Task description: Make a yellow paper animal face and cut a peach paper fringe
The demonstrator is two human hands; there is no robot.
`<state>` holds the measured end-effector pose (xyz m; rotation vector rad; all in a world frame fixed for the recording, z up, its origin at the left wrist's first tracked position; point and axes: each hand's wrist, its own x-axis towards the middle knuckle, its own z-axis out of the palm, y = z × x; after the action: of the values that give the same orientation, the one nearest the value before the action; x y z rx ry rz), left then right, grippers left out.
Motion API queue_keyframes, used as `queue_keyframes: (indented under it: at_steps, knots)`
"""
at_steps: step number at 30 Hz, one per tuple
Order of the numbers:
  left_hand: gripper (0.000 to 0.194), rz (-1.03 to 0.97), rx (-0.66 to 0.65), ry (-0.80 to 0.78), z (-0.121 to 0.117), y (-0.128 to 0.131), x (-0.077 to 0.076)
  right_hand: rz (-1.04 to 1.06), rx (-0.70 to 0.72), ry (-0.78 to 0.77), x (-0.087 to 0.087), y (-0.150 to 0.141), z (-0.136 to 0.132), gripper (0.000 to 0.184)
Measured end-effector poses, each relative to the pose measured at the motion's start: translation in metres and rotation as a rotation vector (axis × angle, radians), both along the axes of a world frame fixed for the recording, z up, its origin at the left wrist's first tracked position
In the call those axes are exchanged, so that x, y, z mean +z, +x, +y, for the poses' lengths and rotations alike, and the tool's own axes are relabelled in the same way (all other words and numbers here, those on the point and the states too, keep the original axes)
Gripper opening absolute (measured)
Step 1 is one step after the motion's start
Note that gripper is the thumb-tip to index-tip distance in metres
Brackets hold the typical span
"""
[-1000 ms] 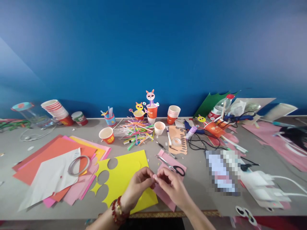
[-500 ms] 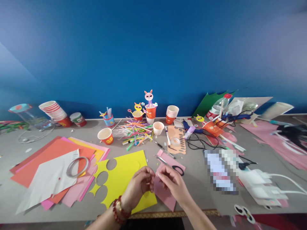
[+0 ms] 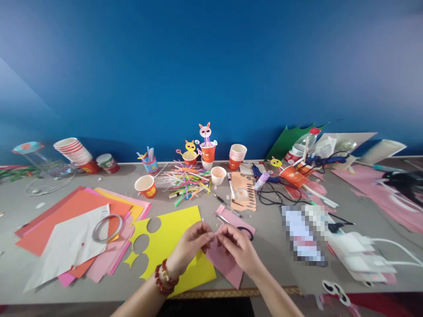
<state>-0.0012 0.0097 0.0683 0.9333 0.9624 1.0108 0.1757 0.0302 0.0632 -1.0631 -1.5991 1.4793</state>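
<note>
Over the near middle of the desk, my left hand (image 3: pixel 195 240) and my right hand (image 3: pixel 234 243) meet with their fingertips pinched close together. Whatever lies between them is too small to make out. A red bead bracelet (image 3: pixel 164 277) circles my left wrist. Beneath my left hand lies a yellow paper sheet (image 3: pixel 180 224) with round holes cut along its left side. A pink paper piece (image 3: pixel 228 268) is under my right hand. Scissors (image 3: pixel 223 217) rest on the pink paper, their black handle partly hidden by my right hand.
Beyond the hands lie a heap of coloured sticks (image 3: pixel 187 182), a white-lined red cup (image 3: pixel 146 186) and a pink rabbit figure (image 3: pixel 205 131) in a cup. Stacked coloured papers with a tape roll (image 3: pixel 107 228) are on the left. A power strip (image 3: pixel 355 253) and cables lie right.
My left hand has turned, so its thumb now points toward the right hand's fingertips. Both hands stay close together in nearly the same place.
</note>
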Motion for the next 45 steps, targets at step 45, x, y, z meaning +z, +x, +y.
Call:
queue_keyframes:
  at_steps: [45]
  knots:
    - [0.034, 0.068, 0.131, 0.061, 0.010, -0.007, -0.011, -1.028, -0.029, 0.546, 0.004, 0.040, 0.133, 0.041]
